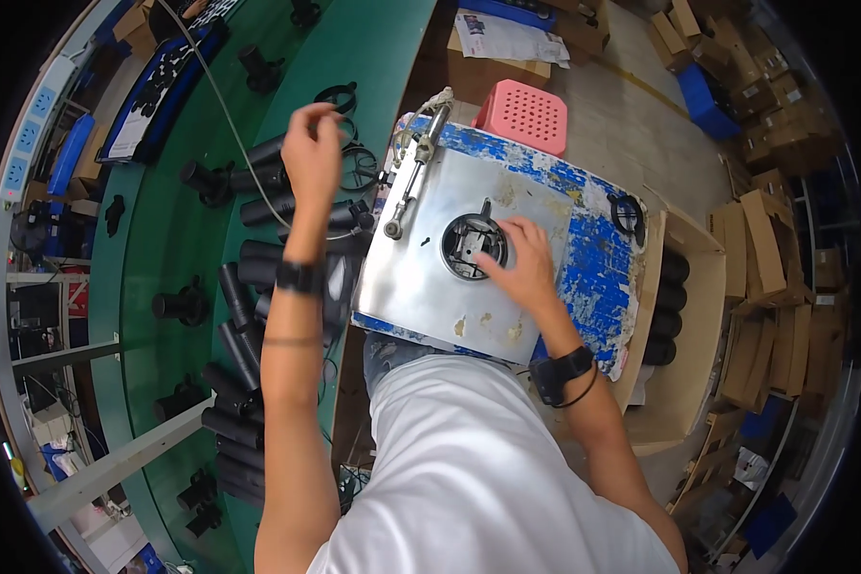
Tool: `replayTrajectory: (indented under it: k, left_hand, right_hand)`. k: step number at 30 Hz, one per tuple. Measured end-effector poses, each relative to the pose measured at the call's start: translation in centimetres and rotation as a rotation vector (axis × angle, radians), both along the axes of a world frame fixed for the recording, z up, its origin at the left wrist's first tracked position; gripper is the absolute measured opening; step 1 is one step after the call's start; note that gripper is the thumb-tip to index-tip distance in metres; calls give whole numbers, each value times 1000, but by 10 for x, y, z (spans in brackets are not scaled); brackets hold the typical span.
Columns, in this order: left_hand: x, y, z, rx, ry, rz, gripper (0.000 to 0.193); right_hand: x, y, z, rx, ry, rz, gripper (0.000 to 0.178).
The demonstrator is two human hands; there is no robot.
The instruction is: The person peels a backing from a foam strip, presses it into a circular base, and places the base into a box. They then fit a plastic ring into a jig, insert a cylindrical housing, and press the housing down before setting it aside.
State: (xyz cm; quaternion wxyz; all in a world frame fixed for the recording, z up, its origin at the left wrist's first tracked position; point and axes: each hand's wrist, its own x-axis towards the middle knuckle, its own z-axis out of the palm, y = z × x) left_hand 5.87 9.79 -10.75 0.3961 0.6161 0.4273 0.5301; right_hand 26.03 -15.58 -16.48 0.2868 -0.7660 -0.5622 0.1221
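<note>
A black ring-shaped clamp (447,251) with a short tab lies on the bare metal plate of a worktop in front of me. My right hand (528,266) is at its right rim, the thumb reaching over the opening and the fingers along the outer side. Small metal parts show inside the ring. My left hand (313,158) is raised above the green bench to the left, its fingers loosely bent and apart, with nothing visible in them. Close by it on the bench lie more black rings (358,165). A small black piece (426,241) rests on the plate.
A metal rod linkage (413,182) runs along the plate's left side. Many black cylinders (241,325) crowd the green bench (143,277). A pink stool (524,117) stands beyond the worktop. Right of it, a cardboard box (695,335) holds black cylinders; another black ring (628,214) lies nearby.
</note>
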Motion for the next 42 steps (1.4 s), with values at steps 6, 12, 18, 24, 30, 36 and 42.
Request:
replayTrajectory:
  k: [6, 12, 18, 24, 30, 36, 42]
  left_hand:
    - [3, -147, 1, 474, 785, -762, 28]
    - [3, -137, -59, 543, 1054, -878, 35]
    - [7, -128, -62, 620, 1061, -975, 32]
    - [7, -131, -64, 635, 1000, -900, 28]
    - [7, -132, -65, 685, 1006, -861, 29]
    - [3, -141, -68, 576, 1071, -878, 30]
    - [-55, -179, -21, 306, 506, -529, 31]
  right_hand:
    - [1, 61, 39, -541, -389, 146, 44]
    - [-5, 88, 50, -885, -461, 320, 45]
    - [-1, 86, 50, -865, -435, 256, 40]
    - [8, 82, 48, -803, -410, 306, 35]
    - [17, 85, 45, -784, -372, 333, 39]
    - [15, 79, 42, -693, -382, 374, 48]
    - [44, 40, 10, -419, 515, 149, 32]
